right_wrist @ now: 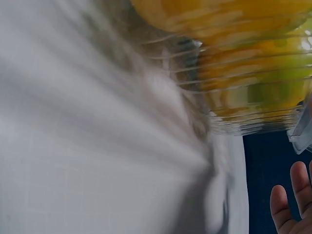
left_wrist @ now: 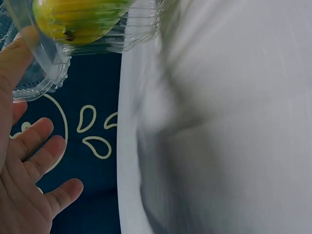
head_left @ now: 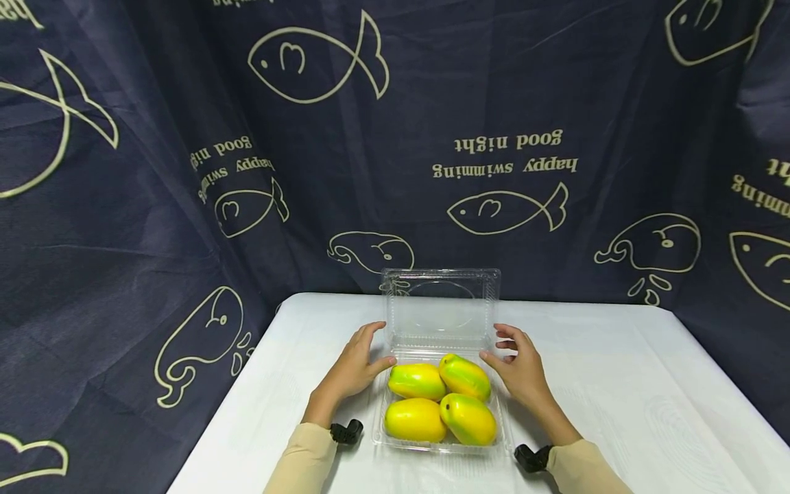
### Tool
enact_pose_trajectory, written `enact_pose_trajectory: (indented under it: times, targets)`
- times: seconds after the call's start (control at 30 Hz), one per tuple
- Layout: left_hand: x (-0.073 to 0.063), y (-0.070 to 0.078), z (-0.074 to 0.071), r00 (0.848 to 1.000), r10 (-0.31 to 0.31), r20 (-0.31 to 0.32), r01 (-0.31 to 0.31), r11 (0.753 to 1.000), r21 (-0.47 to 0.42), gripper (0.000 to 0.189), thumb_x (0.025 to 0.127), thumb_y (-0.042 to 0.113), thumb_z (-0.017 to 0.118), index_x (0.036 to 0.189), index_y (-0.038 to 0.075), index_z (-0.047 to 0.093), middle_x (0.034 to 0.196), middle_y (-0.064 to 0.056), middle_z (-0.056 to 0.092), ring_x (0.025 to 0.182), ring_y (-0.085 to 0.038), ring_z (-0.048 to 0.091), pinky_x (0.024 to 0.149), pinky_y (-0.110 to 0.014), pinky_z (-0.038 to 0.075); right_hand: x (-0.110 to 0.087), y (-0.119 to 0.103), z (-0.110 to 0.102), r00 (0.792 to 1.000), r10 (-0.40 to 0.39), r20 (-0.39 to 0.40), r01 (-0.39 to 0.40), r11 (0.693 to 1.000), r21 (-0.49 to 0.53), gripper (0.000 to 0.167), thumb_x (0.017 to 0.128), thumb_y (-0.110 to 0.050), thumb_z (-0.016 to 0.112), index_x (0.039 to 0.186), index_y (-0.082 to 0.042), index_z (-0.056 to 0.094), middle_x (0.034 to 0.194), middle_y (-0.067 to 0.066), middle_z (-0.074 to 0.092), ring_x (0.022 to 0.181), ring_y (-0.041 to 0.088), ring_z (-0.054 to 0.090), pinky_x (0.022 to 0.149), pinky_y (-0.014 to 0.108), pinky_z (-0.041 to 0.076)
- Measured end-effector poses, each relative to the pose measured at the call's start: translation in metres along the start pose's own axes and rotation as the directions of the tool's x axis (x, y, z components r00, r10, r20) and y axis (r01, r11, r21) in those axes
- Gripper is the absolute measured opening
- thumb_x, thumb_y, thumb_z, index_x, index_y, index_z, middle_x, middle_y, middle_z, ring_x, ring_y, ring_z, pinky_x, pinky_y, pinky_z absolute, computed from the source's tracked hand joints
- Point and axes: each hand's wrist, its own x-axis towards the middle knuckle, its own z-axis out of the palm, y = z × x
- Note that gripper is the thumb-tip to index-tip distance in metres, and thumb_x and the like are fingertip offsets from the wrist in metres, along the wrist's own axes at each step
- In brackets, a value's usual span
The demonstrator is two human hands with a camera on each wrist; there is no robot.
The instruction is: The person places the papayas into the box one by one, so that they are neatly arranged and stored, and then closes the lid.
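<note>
A clear plastic clamshell box (head_left: 379,432) stands on the white table with its lid (head_left: 441,309) raised at the back. Several yellow-green mangoes (head_left: 415,420) lie in its base in two rows. My left hand (head_left: 353,367) is at the box's left side, thumb at the rim near the hinge and fingertips by the lid's left edge. On the opposite side, my right hand (head_left: 521,367) mirrors it, thumb near the back right corner. Fingers of both hands are spread or loosely bent. In the left wrist view the thumb (left_wrist: 17,58) meets the clear plastic; whether the right hand touches it I cannot tell.
The white-covered table (head_left: 617,384) extends on both sides of the box. Behind and to the sides hangs a dark blue curtain (head_left: 413,137) with fish and whale drawings. A black strap device sits on each wrist, below beige sleeves (head_left: 302,460).
</note>
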Motion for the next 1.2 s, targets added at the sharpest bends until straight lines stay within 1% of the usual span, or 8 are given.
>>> enact_pose_trajectory:
  times: [0.17,0.4,0.5,0.63,0.77,0.9,1.03,1.2]
  targets:
    - [-0.003,0.003,-0.006,1.000,0.016,-0.017,-0.016,1.000,-0.012,0.078,0.091,0.051,0.067,0.154,0.021,0.034,0.156,0.001,0.039,0.146,-0.023,0.038,0.118,-0.049,0.037,-0.001,-0.007,-0.005,1.000,-0.005,-0.004,0.005,1.000,0.019,0.067,0.085,-0.036,0.080,0.142,-0.017,0.051,0.132,0.006,0.056,0.113,0.025,0.060,0.088,0.044,0.053]
    - [-0.008,0.007,-0.014,1.000,-0.003,0.016,0.004,0.999,-0.039,0.078,0.090,0.056,0.066,0.155,0.027,0.034,0.155,0.004,0.041,0.145,-0.022,0.040,0.117,-0.049,0.039,-0.009,-0.014,-0.014,0.999,-0.019,0.033,0.018,1.000,0.008,0.075,0.080,-0.040,0.084,0.143,-0.018,0.049,0.139,0.003,0.054,0.113,0.024,0.059,0.090,0.046,0.053]
    - [-0.013,0.009,-0.015,1.000,0.007,0.028,-0.005,0.999,-0.051,0.077,0.090,0.058,0.065,0.154,0.029,0.034,0.155,0.004,0.041,0.145,-0.023,0.041,0.115,-0.050,0.041,-0.014,-0.014,-0.018,0.999,-0.023,0.040,0.023,1.000,0.001,0.075,0.080,-0.042,0.083,0.143,-0.019,0.050,0.139,0.002,0.054,0.113,0.022,0.059,0.090,0.043,0.054]
    - [-0.019,0.011,-0.016,0.999,0.013,0.040,-0.011,0.999,-0.051,0.072,0.091,0.061,0.061,0.153,0.036,0.033,0.155,0.008,0.040,0.144,-0.020,0.043,0.113,-0.048,0.044,-0.019,-0.015,-0.023,0.999,-0.022,0.040,0.022,1.000,-0.003,0.074,0.080,-0.045,0.082,0.142,-0.021,0.050,0.138,0.000,0.055,0.112,0.020,0.060,0.088,0.033,0.054]
    - [-0.023,0.012,-0.017,1.000,0.023,0.021,-0.022,0.999,-0.047,0.069,0.091,0.061,0.061,0.151,0.042,0.032,0.154,0.013,0.040,0.142,-0.017,0.044,0.111,-0.047,0.045,-0.023,-0.019,-0.026,0.999,-0.026,0.030,0.027,1.000,-0.012,0.070,0.081,-0.043,0.082,0.140,-0.021,0.052,0.135,0.000,0.056,0.110,0.019,0.062,0.086,0.029,0.055]
    - [-0.026,0.015,-0.018,0.999,0.043,-0.008,-0.043,0.999,-0.034,0.067,0.092,0.057,0.062,0.151,0.036,0.035,0.148,0.012,0.045,0.136,-0.019,0.050,0.108,-0.046,0.047,-0.029,-0.023,-0.028,0.999,-0.036,0.025,0.036,0.999,-0.019,0.067,0.082,-0.043,0.081,0.138,-0.019,0.053,0.133,0.001,0.056,0.108,0.020,0.063,0.085,0.031,0.056]
    - [-0.030,0.016,-0.019,0.999,0.049,-0.013,-0.050,0.999,-0.015,0.066,0.093,0.054,0.063,0.150,0.028,0.040,0.137,0.006,0.054,0.124,-0.016,0.056,0.100,-0.042,0.052,-0.035,-0.025,-0.029,0.998,-0.054,0.024,0.054,0.998,-0.012,0.061,0.086,-0.042,0.078,0.137,-0.017,0.055,0.132,0.004,0.057,0.107,0.022,0.063,0.083,0.032,0.056]
    - [-0.034,0.017,-0.021,0.999,0.050,-0.002,-0.050,0.999,-0.019,0.063,0.094,0.055,0.061,0.148,0.028,0.042,0.130,0.001,0.057,0.116,-0.010,0.057,0.089,-0.034,0.055,-0.042,-0.030,-0.033,0.997,-0.076,0.015,0.076,0.997,-0.002,0.055,0.088,-0.038,0.076,0.135,-0.016,0.057,0.131,0.003,0.058,0.106,0.023,0.063,0.084,0.035,0.056]
